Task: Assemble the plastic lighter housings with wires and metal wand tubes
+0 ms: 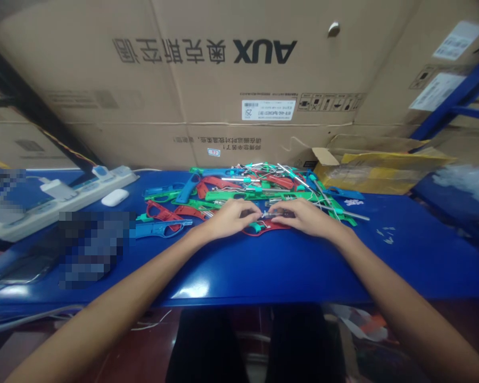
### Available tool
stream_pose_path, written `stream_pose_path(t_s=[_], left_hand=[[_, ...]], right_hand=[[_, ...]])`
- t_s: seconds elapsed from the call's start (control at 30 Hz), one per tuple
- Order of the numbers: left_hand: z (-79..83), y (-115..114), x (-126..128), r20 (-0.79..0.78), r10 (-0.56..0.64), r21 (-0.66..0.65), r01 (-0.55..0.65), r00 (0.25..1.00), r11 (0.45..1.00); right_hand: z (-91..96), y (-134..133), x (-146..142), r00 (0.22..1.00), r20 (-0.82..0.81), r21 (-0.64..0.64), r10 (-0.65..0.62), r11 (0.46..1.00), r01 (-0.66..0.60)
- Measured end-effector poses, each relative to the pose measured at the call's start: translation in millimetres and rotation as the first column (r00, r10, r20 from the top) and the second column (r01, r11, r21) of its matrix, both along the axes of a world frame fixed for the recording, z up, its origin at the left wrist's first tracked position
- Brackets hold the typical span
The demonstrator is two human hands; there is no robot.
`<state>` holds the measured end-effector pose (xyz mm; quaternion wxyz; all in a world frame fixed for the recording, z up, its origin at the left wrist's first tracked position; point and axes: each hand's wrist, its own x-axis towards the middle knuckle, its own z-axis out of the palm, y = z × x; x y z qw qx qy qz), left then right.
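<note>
Hands over a red plastic frame (268, 228).
My left hand (231, 218) and right hand (308, 218) pinch a metal rod (265, 215) lying left-right.

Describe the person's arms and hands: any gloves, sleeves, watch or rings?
The left forearm and right forearm are bare, no sleeves in view. The left hand and right hand wear no gloves; no watch or bracelet shows. Rings: too small to tell.

Two hands, the left hand (231, 218) and the right hand (305, 218), one red plastic frame (269, 227) beneath them, one white power strip (64, 199), one white oval case (115, 197), and one far heap of coloured frames (255, 186) too tangled to count.
</note>
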<state>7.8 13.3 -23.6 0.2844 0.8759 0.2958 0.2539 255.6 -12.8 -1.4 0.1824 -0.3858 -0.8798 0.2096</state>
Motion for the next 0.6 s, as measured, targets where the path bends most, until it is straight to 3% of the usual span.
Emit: stream_pose_path(t_s=[0.27,0.6], left_hand=[[1.5,-1.5,1.0,-0.057,0.074,0.079,-0.069,0.996,0.994],[2.4,-2.4,1.3,-0.067,0.055,0.094,-0.048,0.996,0.994]], right_hand=[[2.3,-1.3,-0.8,0.999,0.016,-0.016,-0.028,0.999,0.029],[1.2,-0.9,-0.3,1.000,0.007,-0.008,-0.026,1.000,0.026]])
